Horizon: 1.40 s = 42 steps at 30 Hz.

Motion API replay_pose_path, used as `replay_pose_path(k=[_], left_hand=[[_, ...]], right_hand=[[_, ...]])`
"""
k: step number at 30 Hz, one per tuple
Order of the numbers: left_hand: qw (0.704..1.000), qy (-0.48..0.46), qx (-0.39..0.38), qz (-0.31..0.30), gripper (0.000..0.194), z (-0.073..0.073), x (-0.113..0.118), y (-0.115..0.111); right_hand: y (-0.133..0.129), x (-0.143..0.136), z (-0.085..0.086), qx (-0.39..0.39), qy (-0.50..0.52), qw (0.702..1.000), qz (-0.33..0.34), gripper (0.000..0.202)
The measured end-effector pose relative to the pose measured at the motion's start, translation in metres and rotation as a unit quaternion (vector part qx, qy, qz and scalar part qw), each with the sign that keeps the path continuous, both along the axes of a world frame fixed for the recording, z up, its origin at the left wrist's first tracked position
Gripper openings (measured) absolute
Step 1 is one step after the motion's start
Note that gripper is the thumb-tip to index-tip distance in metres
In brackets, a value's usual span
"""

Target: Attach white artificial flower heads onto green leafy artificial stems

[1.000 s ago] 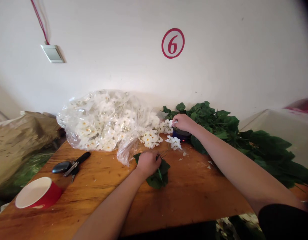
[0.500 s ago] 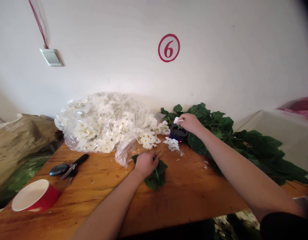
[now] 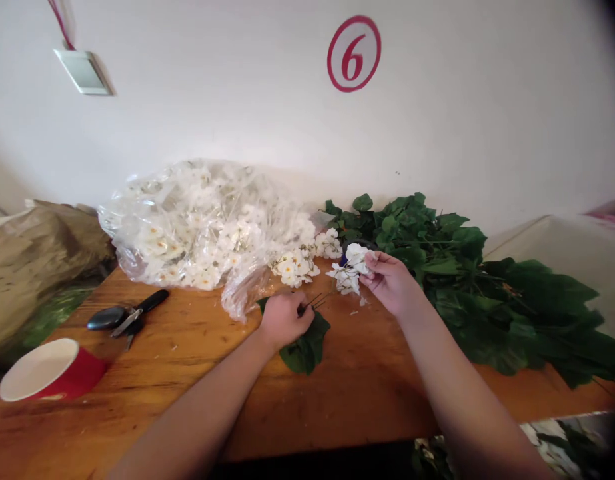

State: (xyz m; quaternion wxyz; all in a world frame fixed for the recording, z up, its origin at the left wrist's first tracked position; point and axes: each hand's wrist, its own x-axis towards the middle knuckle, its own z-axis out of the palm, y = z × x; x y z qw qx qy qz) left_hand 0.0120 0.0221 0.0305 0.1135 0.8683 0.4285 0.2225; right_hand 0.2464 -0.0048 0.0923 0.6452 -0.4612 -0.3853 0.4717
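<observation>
My left hand (image 3: 286, 319) is closed round the stems of a green leaf sprig (image 3: 307, 343) low over the wooden table (image 3: 187, 373). Thin dark stem ends stick out to the right of its fingers. My right hand (image 3: 387, 277) pinches a white flower piece (image 3: 358, 257) between thumb and fingertips. Just below and left of it is a white flower cluster (image 3: 344, 279), close to the stem ends; whether the two touch is unclear. A dark blue round device (image 3: 345, 252) is mostly hidden behind the right hand and flowers.
A clear bag of white flowers (image 3: 202, 227) lies at the back left, loose blossoms (image 3: 294, 267) beside it. Green leaves (image 3: 487, 293) are heaped along the right. Scissors (image 3: 130, 320) and a red-and-white bowl (image 3: 52, 370) are at the left.
My right hand has come down and toward me from above the round device, bringing its flower piece beside the white cluster. The left hand keeps its grip. The view has shifted.
</observation>
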Motion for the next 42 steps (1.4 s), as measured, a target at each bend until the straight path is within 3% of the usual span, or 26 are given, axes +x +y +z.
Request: replay_pose_path(k=[5,9,18,26,42], left_hand=[[1.0,-0.021,-0.001,-0.016,0.016,0.001,0.0,0.0],[0.999,-0.013,-0.013,-0.028,0.013,0.001,0.001,0.001],[0.999,-0.013,-0.016,-0.041,0.014,-0.003,0.003,0.003],[0.996,-0.056,0.011,-0.073,0.012,-0.007,0.002,0.006],[0.995,-0.069,0.01,-0.075,0.017,-0.005,0.002,0.005]], right_hand=[[0.001,-0.005,-0.03,-0.021,0.007,0.999,0.027,0.027],[0.0,-0.004,-0.041,-0.03,0.007,0.998,0.045,0.022],[-0.002,-0.013,-0.04,-0.089,-0.053,0.993,0.052,0.029],[-0.002,-0.012,-0.04,-0.089,-0.052,0.994,0.028,0.033],[-0.003,-0.01,-0.04,-0.077,-0.028,0.996,0.024,0.028]])
